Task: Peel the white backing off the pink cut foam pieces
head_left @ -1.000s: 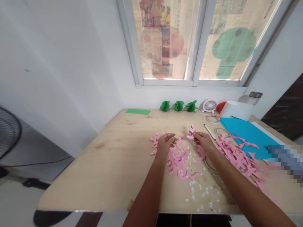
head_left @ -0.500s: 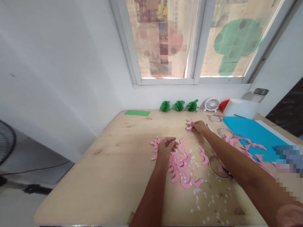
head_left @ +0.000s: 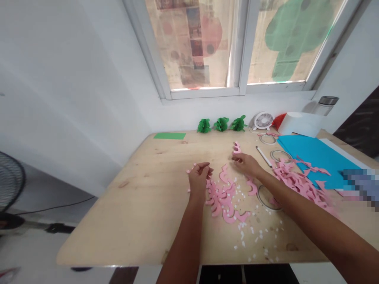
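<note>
My left hand [head_left: 199, 178] is closed, its thumb and fingertips pinched together; whatever they may hold is too small to make out. It hovers at the left of a loose heap of wavy pink paper strips [head_left: 220, 197] and partly hides a few of them. My right hand [head_left: 247, 163] has its fingers loosely bent and slightly apart, with nothing visible in them. Just beyond its fingertips, a small wavy pink paper piece [head_left: 237, 148] lies on the wooden table [head_left: 133, 205]. Another curved pink strip [head_left: 252, 187] rests below the right wrist.
White paper scraps [head_left: 257, 232] are scattered on the right. Tape rolls [head_left: 280, 155], a pen [head_left: 264, 156], pink offcuts [head_left: 296, 177] and blue sheets [head_left: 331, 157] surround my right arm. Green paper figures [head_left: 221, 124] and a small white fan [head_left: 263, 120] line the wall.
My right hand has let go of the small wavy pink piece and drawn back toward me. My left hand stays near the heap, its fingers closer together. The view has tilted down slightly.
</note>
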Demonstrator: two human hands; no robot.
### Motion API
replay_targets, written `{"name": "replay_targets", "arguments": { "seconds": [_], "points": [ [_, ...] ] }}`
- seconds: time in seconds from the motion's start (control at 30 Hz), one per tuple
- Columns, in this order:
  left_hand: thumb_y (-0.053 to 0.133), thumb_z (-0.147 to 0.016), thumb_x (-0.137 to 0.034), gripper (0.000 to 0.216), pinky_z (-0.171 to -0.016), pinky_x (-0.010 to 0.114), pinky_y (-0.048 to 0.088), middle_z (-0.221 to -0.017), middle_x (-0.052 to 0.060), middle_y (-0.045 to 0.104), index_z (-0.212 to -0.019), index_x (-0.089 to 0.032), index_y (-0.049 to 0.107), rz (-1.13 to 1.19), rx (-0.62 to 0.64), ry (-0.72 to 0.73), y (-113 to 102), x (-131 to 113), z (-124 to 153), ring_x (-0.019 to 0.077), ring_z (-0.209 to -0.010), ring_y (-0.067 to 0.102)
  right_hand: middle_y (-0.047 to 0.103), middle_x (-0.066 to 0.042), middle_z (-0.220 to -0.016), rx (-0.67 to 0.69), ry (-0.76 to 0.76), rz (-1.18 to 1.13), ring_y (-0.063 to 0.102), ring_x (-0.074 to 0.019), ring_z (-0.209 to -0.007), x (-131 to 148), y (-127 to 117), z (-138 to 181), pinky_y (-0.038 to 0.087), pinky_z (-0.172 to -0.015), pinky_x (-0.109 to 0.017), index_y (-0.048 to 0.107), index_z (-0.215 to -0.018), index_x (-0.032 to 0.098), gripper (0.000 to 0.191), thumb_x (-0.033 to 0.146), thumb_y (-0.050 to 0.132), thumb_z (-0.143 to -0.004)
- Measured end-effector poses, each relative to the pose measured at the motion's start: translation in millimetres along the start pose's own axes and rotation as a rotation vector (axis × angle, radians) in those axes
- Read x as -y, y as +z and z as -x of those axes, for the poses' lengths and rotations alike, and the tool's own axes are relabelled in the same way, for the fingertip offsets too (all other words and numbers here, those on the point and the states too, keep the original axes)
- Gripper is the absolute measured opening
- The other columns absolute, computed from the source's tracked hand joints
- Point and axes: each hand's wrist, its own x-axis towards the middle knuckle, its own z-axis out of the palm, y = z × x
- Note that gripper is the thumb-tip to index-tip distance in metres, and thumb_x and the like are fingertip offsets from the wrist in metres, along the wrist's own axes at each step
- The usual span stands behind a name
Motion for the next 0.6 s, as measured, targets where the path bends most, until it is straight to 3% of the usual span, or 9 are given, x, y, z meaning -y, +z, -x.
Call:
{"name": "replay_targets", "arguments": {
  "seconds": [0.07, 0.17, 0.37, 0.5, 0.6],
  "points": [
    [0.062, -0.062, -0.025, 0.024, -0.045, 0.019, 0.037, -0.061, 0.003, 0.064, -0.082, -0.012, 0.062, -0.024, 0.017, 0.004, 0.8, 1.1, 0.5, 0.0072, -0.046, 0.052, 0.065, -0.007, -0.103, 0.066, -0.149, 0.096, 0.056, -0.0208, -0.092, 11.0, 8.9, -0.1, 0.039, -0.076, -0.028, 0.064, -0.101, 0.021, 0.031, 0.018, 0.053, -0.072],
    [0.061, -0.062, -0.024, 0.022, -0.045, 0.019, 0.037, -0.060, 0.003, 0.063, -0.081, -0.012, 0.062, -0.044, 0.032, -0.001, 1.5, 2.3, 0.8, 0.0071, -0.046, 0.051, 0.062, -0.010, -0.102, 0.156, -0.351, 0.324, 0.052, -0.0210, -0.098, 22.5, 17.8, -5.8, 0.034, -0.085, -0.030, 0.061, -0.105, 0.018, 0.034, 0.010, 0.049, -0.074],
    [0.060, -0.062, -0.023, 0.022, -0.046, 0.019, 0.038, -0.062, 0.003, 0.063, -0.081, -0.012, 0.062, -0.036, 0.030, -0.025, 0.2, 2.0, -0.4, 0.0076, -0.048, 0.052, 0.062, -0.010, -0.086, 0.171, -0.453, 0.453, 0.052, -0.0212, -0.087, 26.2, 12.9, -9.2, 0.034, -0.081, -0.032, 0.063, -0.078, 0.014, 0.012, 0.011, 0.053, -0.073],
    [0.060, -0.062, -0.024, 0.022, -0.046, 0.019, 0.037, -0.063, 0.003, 0.063, -0.080, -0.013, 0.062, -0.050, 0.029, -0.033, 2.1, 2.1, 0.4, 0.0078, -0.049, 0.052, 0.062, -0.008, -0.081, -0.025, -0.589, 0.423, 0.051, -0.0198, -0.086, 23.6, -3.5, 6.1, 0.036, -0.078, -0.032, 0.061, -0.076, 0.016, 0.015, 0.016, 0.047, -0.083],
    [0.061, -0.061, -0.027, 0.022, -0.045, 0.018, 0.036, -0.068, 0.004, 0.064, -0.078, -0.013, 0.063, -0.077, 0.044, -0.046, 5.7, 2.9, 2.5, 0.0079, -0.051, 0.052, 0.063, -0.009, -0.093, -0.190, -0.689, 0.358, 0.050, -0.0196, -0.095, 24.2, -15.0, 21.6, 0.037, -0.081, -0.033, 0.060, -0.082, 0.017, 0.018, 0.018, 0.043, -0.087]
  ]
}}
